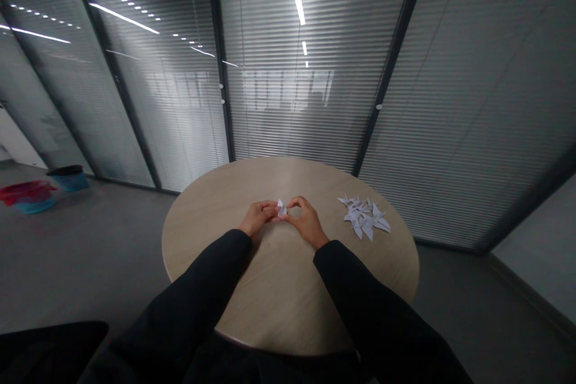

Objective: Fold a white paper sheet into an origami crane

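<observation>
A small folded white paper [281, 209] is held between my two hands over the middle of the round wooden table [279, 288]. My left hand [260, 216] grips its left side with fingers and thumb. From the right, my right hand [308, 221] pinches its edge, thumb low and index finger curved above. The fine folds of the paper are too small to make out. To the right of my hands lies a loose pile of several folded white paper pieces [363, 215] with pointed ends.
Glass partitions with blinds [297, 114] stand right behind the table. On the floor at the far left are a blue bin with a red liner [30, 196] and a blue bin with a black liner [69, 177]. A dark rounded object [54, 348] shows at bottom left.
</observation>
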{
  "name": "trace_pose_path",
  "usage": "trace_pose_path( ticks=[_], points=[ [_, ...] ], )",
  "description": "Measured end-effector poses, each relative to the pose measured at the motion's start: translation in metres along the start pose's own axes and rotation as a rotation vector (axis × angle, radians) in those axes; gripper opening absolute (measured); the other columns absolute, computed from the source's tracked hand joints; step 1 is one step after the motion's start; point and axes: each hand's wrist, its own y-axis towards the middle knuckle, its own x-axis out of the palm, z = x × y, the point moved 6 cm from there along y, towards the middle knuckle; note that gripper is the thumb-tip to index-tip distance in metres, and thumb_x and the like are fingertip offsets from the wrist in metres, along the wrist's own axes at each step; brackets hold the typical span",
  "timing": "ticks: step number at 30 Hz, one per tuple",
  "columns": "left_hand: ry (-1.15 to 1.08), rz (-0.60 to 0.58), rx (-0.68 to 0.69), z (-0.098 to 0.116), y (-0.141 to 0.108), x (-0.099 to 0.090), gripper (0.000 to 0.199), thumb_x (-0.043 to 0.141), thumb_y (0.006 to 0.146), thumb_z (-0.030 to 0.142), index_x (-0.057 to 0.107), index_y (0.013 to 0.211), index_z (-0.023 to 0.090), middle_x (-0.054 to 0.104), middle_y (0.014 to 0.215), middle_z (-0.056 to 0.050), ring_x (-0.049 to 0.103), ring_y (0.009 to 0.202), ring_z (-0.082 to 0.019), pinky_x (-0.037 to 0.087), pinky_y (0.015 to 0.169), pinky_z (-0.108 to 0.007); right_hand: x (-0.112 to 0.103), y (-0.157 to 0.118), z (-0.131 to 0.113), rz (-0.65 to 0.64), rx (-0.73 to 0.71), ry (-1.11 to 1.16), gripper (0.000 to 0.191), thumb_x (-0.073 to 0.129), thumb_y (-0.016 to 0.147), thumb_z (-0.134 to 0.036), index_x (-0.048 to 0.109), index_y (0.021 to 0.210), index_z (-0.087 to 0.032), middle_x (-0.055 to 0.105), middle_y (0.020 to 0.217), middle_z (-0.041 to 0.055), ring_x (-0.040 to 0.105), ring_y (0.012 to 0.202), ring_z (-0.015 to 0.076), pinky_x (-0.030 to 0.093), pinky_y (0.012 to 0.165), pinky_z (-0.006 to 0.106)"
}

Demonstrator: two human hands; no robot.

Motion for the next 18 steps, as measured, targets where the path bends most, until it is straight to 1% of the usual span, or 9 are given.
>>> trace_pose_path(
  ticks=[6,10,15,18],
  points=[
    [0.032,-0.068,0.029,0.0004,0.0017,0.0000,0.040,0.081,0.055,0.022,0.063,0.087,0.006,0.069,0.080,-0.010,0.066,0.069,-0.015,0.052,0.075,-0.027,0.0037,-0.0015,0.0080,-0.037,0.060,0.038,0.033,0.076,0.062,-0.030,0.053,0.082,-0.018,0.057,0.086,0.0002,0.054,0.086,0.0160,0.041,0.083,0.029],
    [0.058,-0.091,0.044,-0.0007,0.0048,-0.0006,0.043,0.083,0.051,0.025,0.064,0.085,0.007,0.068,0.079,-0.010,0.065,0.069,-0.015,0.051,0.075,-0.029,0.0042,-0.0016,0.0080,-0.050,0.068,0.052,0.031,0.075,0.062,-0.033,0.054,0.080,-0.018,0.058,0.085,0.0005,0.055,0.084,0.0161,0.041,0.081,0.029],
    [0.139,-0.092,0.109,-0.0008,0.0074,-0.0003,0.039,0.080,0.056,0.028,0.065,0.085,0.007,0.067,0.077,-0.008,0.063,0.067,-0.014,0.050,0.073,-0.028,0.0039,-0.0009,0.0045,-0.070,0.001,0.009,0.023,0.072,0.066,-0.031,0.055,0.073,-0.017,0.058,0.081,0.0009,0.054,0.080,0.0154,0.041,0.077,0.028],
    [0.227,-0.102,0.179,0.0036,0.0033,0.0034,0.036,0.076,0.064,0.033,0.066,0.087,0.007,0.068,0.079,-0.009,0.062,0.069,-0.014,0.050,0.074,-0.029,0.0038,-0.0007,0.0085,-0.063,0.014,0.011,0.023,0.072,0.066,-0.030,0.054,0.072,-0.017,0.057,0.079,0.0003,0.054,0.079,0.0152,0.041,0.077,0.028]
  ],
)
